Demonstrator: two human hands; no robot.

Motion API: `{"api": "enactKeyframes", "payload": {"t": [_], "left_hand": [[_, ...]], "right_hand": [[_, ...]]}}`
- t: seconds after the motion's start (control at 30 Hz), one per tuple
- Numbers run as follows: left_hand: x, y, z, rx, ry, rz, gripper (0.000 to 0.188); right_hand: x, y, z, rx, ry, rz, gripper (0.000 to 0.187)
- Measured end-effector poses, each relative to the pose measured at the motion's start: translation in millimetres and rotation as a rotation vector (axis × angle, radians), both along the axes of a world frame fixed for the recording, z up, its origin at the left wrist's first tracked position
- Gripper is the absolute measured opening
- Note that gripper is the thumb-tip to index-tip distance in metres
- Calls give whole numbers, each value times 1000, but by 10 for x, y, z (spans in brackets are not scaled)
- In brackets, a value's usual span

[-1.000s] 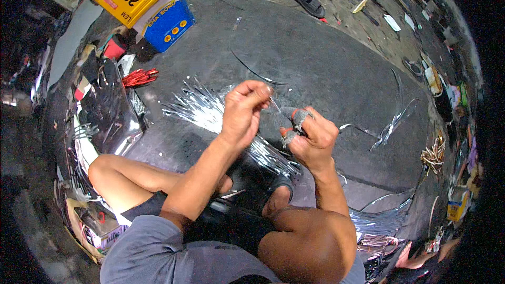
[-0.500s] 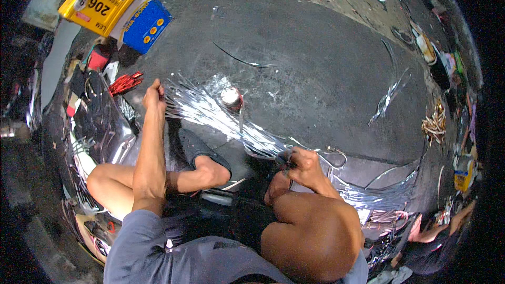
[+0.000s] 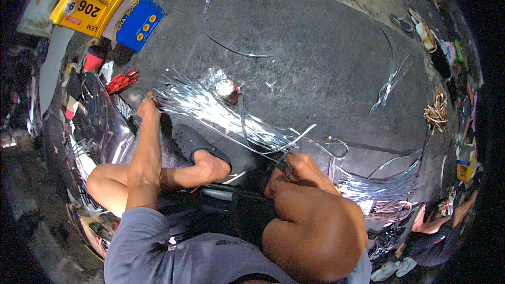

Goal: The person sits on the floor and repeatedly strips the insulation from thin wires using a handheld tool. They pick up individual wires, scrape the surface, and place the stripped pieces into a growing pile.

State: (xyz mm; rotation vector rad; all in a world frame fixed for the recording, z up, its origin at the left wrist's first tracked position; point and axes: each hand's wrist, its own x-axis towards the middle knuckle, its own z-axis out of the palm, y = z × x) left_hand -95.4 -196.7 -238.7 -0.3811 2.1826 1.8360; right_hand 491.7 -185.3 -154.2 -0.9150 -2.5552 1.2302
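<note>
A large sheaf of thin silver strips (image 3: 221,113) lies slantwise across the dark ground in front of me. At its left end my left hand (image 3: 149,107) is closed, fingers pinched on one thin strip. That strip runs along the near edge of the sheaf toward my right hand (image 3: 301,167). My right hand is closed by the sheaf's right end, close to my right foot, with the strip reaching it; a dark patch at its fingers is too unclear to name. A round tin (image 3: 227,90) with a whitish top stands against the sheaf's far side.
Yellow and blue boxes (image 3: 94,2) stand at the far left, near a red strip bundle (image 3: 122,81). More silver strips (image 3: 379,184) lie right of my knee, and loose ones (image 3: 388,88) farther off. A brownish bundle (image 3: 436,111) sits at the right edge. Another person's arm (image 3: 436,224) shows lower right.
My left hand has moved down and slightly left. A strip now stretches between my hands along the sheaf, and a curled strip end stands out above my right hand. The view has shifted a little.
</note>
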Motion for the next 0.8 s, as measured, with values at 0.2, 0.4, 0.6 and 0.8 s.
{"api": "enactKeyframes", "payload": {"t": [0.2,0.4,0.6,0.8], "left_hand": [[141,28,-17,-920,637,-143,72],[1424,213,235,-391,622,-272,57],[2792,-37,665,-84,471,-698,43],[3272,346,1357,416,128,-895,47]], "right_hand": [[-456,254,-89,-44,122,-88,30],[-1641,847,-623,-428,76,-563,47],[-1901,703,-719,-367,230,-779,34],[-1469,789,141,551,436,-391,37]]}}
